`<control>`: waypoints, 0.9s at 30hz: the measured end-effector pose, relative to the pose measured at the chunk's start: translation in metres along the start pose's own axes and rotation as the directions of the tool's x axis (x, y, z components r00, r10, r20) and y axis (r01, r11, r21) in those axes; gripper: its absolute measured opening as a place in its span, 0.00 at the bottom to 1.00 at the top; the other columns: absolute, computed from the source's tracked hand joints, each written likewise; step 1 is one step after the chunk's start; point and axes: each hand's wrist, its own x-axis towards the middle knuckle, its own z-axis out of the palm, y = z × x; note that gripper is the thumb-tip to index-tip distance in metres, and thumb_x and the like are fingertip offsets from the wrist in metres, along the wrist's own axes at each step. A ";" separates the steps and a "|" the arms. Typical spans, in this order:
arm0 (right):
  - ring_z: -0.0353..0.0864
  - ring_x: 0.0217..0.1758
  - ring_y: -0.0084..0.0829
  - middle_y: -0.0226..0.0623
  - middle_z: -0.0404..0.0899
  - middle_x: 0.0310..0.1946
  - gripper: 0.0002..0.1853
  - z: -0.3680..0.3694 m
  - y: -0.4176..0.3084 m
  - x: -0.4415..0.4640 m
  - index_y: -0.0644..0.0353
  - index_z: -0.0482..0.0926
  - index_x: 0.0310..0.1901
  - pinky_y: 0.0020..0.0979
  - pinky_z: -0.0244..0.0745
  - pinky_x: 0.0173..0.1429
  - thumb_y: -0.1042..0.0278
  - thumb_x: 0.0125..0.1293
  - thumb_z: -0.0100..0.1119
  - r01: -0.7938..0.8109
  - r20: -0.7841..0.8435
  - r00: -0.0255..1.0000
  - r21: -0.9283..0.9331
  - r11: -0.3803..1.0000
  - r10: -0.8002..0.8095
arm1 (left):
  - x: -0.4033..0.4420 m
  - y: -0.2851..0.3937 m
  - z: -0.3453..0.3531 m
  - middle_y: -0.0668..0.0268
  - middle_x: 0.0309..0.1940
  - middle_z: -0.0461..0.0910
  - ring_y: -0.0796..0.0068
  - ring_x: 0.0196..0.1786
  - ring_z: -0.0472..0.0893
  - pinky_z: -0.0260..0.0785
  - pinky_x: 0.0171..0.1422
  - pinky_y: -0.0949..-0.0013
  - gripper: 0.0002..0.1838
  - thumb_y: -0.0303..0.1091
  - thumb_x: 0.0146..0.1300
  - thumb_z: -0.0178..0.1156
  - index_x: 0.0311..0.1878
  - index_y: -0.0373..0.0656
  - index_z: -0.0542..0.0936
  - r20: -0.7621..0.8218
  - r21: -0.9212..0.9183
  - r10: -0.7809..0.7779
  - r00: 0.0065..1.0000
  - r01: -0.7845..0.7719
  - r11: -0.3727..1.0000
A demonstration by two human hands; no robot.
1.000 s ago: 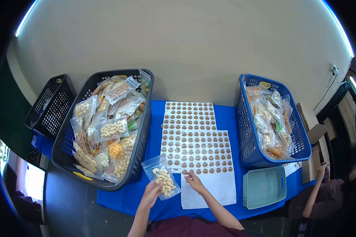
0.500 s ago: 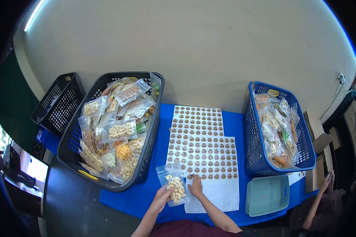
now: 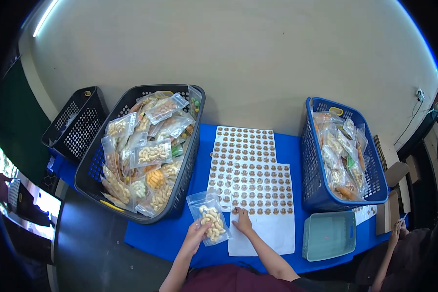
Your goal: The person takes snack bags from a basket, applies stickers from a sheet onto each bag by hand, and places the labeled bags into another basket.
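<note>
My left hand [image 3: 195,235] grips a clear zip bag of cashews [image 3: 210,219] by its lower left side, thumb across the front. The bag is tilted and hangs over the table's front left part. My right hand [image 3: 243,221] is just right of the bag, fingers closed together at the lower left corner of the printed rows on a white sticker sheet [image 3: 264,233]. Its fingertips are at a round brown sticker in the bottom row; whether the sticker is lifted is too small to tell. Rows of similar stickers cover the sheet above.
A large dark basket [image 3: 180,194] full of bagged snacks stands left, with a smaller black basket [image 3: 85,129] behind it. To the right are a blue basket [image 3: 343,199] of bags and a green tray [image 3: 328,236]. Another person's hand [image 3: 396,231] shows at far right.
The view has shifted slightly. The cashew bag in my left hand has moved a little left and up. My right hand stays at the sheet's bottom sticker row, its fingers drawn closer together.
</note>
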 end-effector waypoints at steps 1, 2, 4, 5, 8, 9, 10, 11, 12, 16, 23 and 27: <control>0.66 0.53 0.47 0.49 0.59 0.52 0.34 -0.001 0.000 0.000 0.51 0.60 0.56 0.38 0.67 0.53 0.69 0.44 0.64 0.006 -0.003 1.000 0.002 1.000 -0.006 | -0.001 0.000 -0.002 0.67 0.40 0.76 0.79 0.40 0.77 0.71 0.42 0.76 0.16 0.32 0.60 0.53 0.50 0.39 0.70 0.011 -0.008 0.013 1.000 -0.013 1.000; 0.66 0.53 0.47 0.49 0.59 0.52 0.34 -0.002 0.000 0.000 0.51 0.60 0.55 0.38 0.67 0.53 0.69 0.44 0.64 0.013 -0.007 1.000 0.003 1.000 -0.013 | -0.002 0.000 -0.003 0.67 0.40 0.76 0.79 0.40 0.77 0.72 0.42 0.76 0.16 0.31 0.60 0.53 0.50 0.39 0.70 0.005 -0.006 0.015 1.000 -0.015 1.000; 0.65 0.54 0.47 0.49 0.58 0.53 0.33 0.000 0.001 0.002 0.51 0.60 0.55 0.37 0.67 0.54 0.68 0.45 0.63 0.008 0.057 0.998 -0.062 0.998 -0.005 | -0.003 0.000 -0.007 0.67 0.39 0.76 0.79 0.40 0.77 0.72 0.42 0.76 0.16 0.31 0.60 0.53 0.50 0.38 0.70 -0.004 -0.002 0.026 1.000 -0.026 1.000; 0.65 0.54 0.47 0.50 0.58 0.53 0.33 0.001 0.002 0.001 0.51 0.60 0.56 0.37 0.67 0.54 0.68 0.45 0.63 0.012 0.053 0.999 -0.064 0.998 -0.009 | -0.004 0.000 -0.008 0.67 0.39 0.75 0.79 0.40 0.77 0.72 0.42 0.76 0.16 0.31 0.60 0.53 0.50 0.38 0.69 -0.003 -0.004 0.033 0.999 -0.033 0.999; 0.67 0.53 0.48 0.51 0.59 0.52 0.35 -0.001 -0.002 0.000 0.50 0.58 0.57 0.37 0.67 0.54 0.68 0.46 0.63 0.012 0.002 1.000 -0.068 0.998 -0.012 | -0.003 -0.001 -0.010 0.67 0.39 0.75 0.79 0.40 0.77 0.72 0.42 0.76 0.16 0.31 0.60 0.53 0.50 0.38 0.69 -0.007 -0.009 0.048 0.999 -0.048 0.999; 0.67 0.52 0.48 0.51 0.59 0.52 0.36 -0.001 -0.003 -0.002 0.50 0.58 0.58 0.37 0.68 0.53 0.67 0.46 0.63 0.008 -0.019 1.000 -0.068 0.998 -0.010 | -0.004 0.000 -0.010 0.67 0.39 0.75 0.79 0.40 0.77 0.72 0.42 0.76 0.16 0.31 0.60 0.53 0.51 0.38 0.69 -0.015 -0.005 0.047 0.999 -0.047 0.999; 0.68 0.51 0.48 0.51 0.59 0.52 0.36 0.000 -0.002 -0.002 0.50 0.57 0.58 0.37 0.68 0.53 0.67 0.46 0.63 0.012 -0.002 1.000 -0.088 0.996 -0.012 | -0.005 0.000 -0.010 0.67 0.39 0.75 0.79 0.40 0.77 0.72 0.42 0.76 0.16 0.31 0.60 0.53 0.51 0.38 0.69 -0.023 -0.002 0.044 0.999 -0.044 0.999; 0.68 0.51 0.48 0.52 0.59 0.51 0.37 0.001 0.000 0.000 0.49 0.56 0.59 0.37 0.68 0.53 0.67 0.46 0.63 0.016 0.016 1.000 -0.108 0.994 -0.015 | -0.005 -0.001 -0.009 0.67 0.40 0.75 0.80 0.40 0.76 0.71 0.42 0.76 0.16 0.31 0.60 0.53 0.51 0.38 0.69 -0.017 -0.005 0.040 0.999 -0.041 0.999; 0.69 0.50 0.48 0.52 0.60 0.51 0.38 0.000 -0.001 0.002 0.49 0.55 0.59 0.37 0.68 0.52 0.66 0.46 0.63 0.021 0.032 0.999 -0.128 0.992 -0.017 | -0.006 -0.001 -0.008 0.67 0.40 0.75 0.80 0.40 0.76 0.71 0.42 0.76 0.16 0.31 0.60 0.53 0.51 0.38 0.69 -0.011 -0.008 0.038 0.999 -0.038 0.999; 0.69 0.50 0.48 0.52 0.60 0.51 0.40 -0.006 -0.002 0.008 0.49 0.54 0.60 0.38 0.69 0.52 0.65 0.44 0.65 -0.026 0.122 0.992 -0.095 0.995 0.038 | -0.005 -0.004 -0.009 0.67 0.40 0.75 0.80 0.41 0.76 0.71 0.43 0.76 0.17 0.32 0.59 0.54 0.51 0.39 0.69 -0.008 0.007 0.028 1.000 -0.028 1.000; 0.71 0.47 0.50 0.53 0.59 0.50 0.39 -0.010 -0.009 0.007 0.49 0.56 0.59 0.40 0.71 0.48 0.63 0.43 0.64 0.008 0.144 0.989 -0.148 0.989 0.014 | -0.002 -0.004 -0.011 0.68 0.40 0.75 0.80 0.40 0.76 0.71 0.42 0.77 0.17 0.33 0.60 0.54 0.51 0.40 0.69 -0.006 0.006 0.035 0.999 -0.035 0.999; 0.71 0.46 0.49 0.53 0.60 0.50 0.40 -0.008 -0.010 0.004 0.49 0.56 0.60 0.40 0.72 0.47 0.62 0.43 0.64 0.002 0.108 0.994 -0.163 0.987 0.016 | 0.000 -0.004 -0.011 0.68 0.40 0.75 0.81 0.40 0.76 0.70 0.42 0.77 0.17 0.33 0.60 0.54 0.52 0.40 0.69 -0.001 0.019 0.018 1.000 -0.018 1.000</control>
